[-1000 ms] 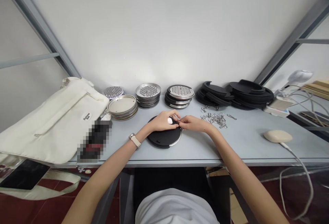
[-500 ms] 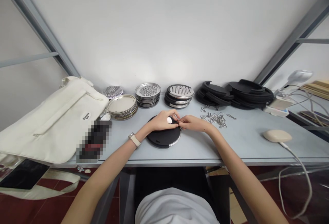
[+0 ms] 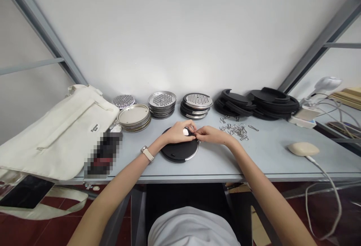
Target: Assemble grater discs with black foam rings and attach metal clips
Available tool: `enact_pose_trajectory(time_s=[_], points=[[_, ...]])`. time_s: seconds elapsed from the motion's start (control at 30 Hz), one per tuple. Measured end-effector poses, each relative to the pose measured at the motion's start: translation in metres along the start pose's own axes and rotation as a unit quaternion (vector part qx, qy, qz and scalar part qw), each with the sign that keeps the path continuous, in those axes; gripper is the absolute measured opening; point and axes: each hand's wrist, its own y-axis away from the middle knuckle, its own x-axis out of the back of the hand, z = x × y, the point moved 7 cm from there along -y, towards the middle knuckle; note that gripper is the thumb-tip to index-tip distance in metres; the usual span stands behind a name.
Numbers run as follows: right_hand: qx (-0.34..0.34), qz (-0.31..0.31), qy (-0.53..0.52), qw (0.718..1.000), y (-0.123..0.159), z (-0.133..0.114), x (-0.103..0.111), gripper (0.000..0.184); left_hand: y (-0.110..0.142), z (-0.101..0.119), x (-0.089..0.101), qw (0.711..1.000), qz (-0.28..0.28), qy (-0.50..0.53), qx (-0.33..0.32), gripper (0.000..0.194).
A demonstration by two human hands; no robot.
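A black round disc [image 3: 179,151] with a silver strip along part of its edge lies flat near the table's front. My left hand [image 3: 179,132] rests over its far side, thumb and fingers closed at the right rim. A small white patch [image 3: 185,132] shows between that thumb and the fingers. Opposite, my right hand [image 3: 210,135] pinches at the same rim, fingertips against the left ones. A bit of metal clip [image 3: 199,141] peeks out under the right fingertips; most of it is hidden. Loose wire clips [image 3: 238,130] lie in a pile to the right.
Along the wall stand pale metal discs [image 3: 133,114], metal grater plates [image 3: 162,99], grater plates in black holders [image 3: 198,100] and black round holders [image 3: 237,99]. A white bag [image 3: 70,133] fills the left side. A cream corded device [image 3: 303,149] sits at right.
Hardly anything differs. Both hands stay at the disc's right rim with only tiny finger shifts, and the view has moved very slightly.
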Motion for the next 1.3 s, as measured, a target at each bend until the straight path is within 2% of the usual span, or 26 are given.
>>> enact_pose_trajectory(time_s=[0.47,0.67,1.3], points=[[-0.001,0.006,0.005,1.000,0.0004,-0.0030,0.0009,0.034,0.0000,-0.0028,-0.0023,0.999,0.001,-0.029,0.017,0.026],[0.002,0.008,0.008,1.000,-0.0015,0.0008,-0.0004,0.033,-0.0004,-0.0017,-0.0023,1.000,0.000,-0.015,-0.003,0.026],[-0.009,-0.001,-0.010,1.000,0.0006,-0.0035,-0.0007,0.034,-0.0003,-0.0027,-0.0027,1.000,-0.002,-0.010,-0.003,0.025]])
